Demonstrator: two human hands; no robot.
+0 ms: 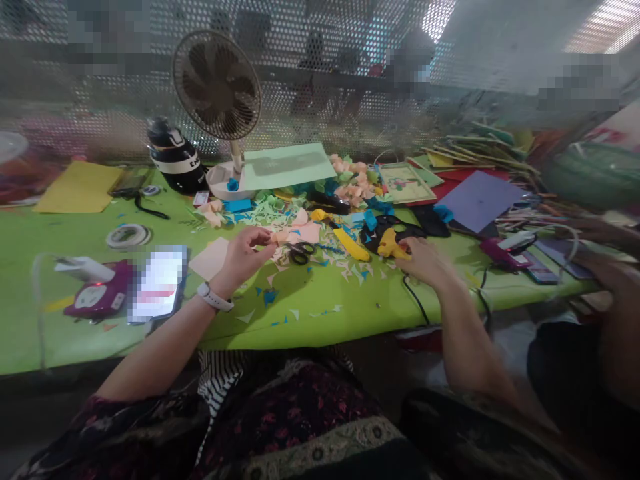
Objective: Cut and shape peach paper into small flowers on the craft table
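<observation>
My left hand (243, 257) is raised over the green table (300, 300), fingers pinched on a small folded pink paper piece (283, 236). My right hand (423, 261) rests on the table further right, closed round the handle of a yellow and black glue gun (393, 241) whose black cord runs off the front edge. Black-handled scissors (301, 252) lie between the two hands, among pink and blue paper scraps.
A small desk fan (219, 90) stands at the back beside a black bottle (175, 157). A phone (157, 283), a tape roll (129, 235) and a purple device (97, 298) lie at the left. Coloured sheets, paper flowers and sticks crowd the right, where another person's arm (617, 280) reaches in.
</observation>
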